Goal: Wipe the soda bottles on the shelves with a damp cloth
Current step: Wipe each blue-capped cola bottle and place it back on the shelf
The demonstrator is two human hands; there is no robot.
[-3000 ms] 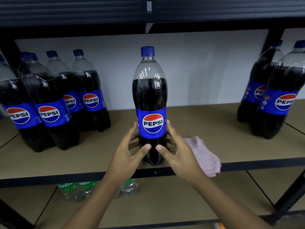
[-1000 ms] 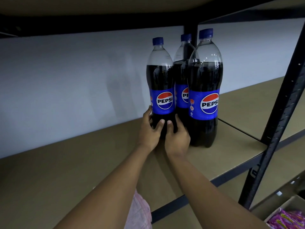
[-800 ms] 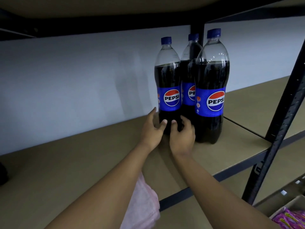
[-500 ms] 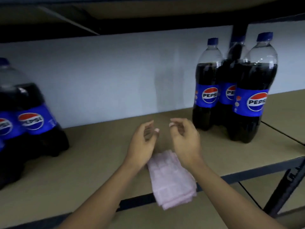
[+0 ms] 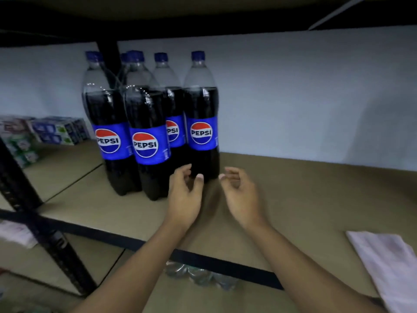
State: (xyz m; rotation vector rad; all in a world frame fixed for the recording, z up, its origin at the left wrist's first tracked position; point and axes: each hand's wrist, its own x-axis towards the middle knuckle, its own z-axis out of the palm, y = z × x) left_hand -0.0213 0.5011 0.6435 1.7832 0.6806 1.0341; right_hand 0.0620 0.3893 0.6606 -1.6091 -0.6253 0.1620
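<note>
Head: dark cola (image 5: 201, 105) inside capped bottles (image 5: 147, 145)

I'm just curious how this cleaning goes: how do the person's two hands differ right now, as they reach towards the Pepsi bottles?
The left hand is in front of the base of the rightmost Pepsi bottle; the right hand hovers over bare shelf beside it. The pink cloth lies nearer the right hand than the left hand. Both hands are empty, fingers loosely curled, palms facing each other.
</note>
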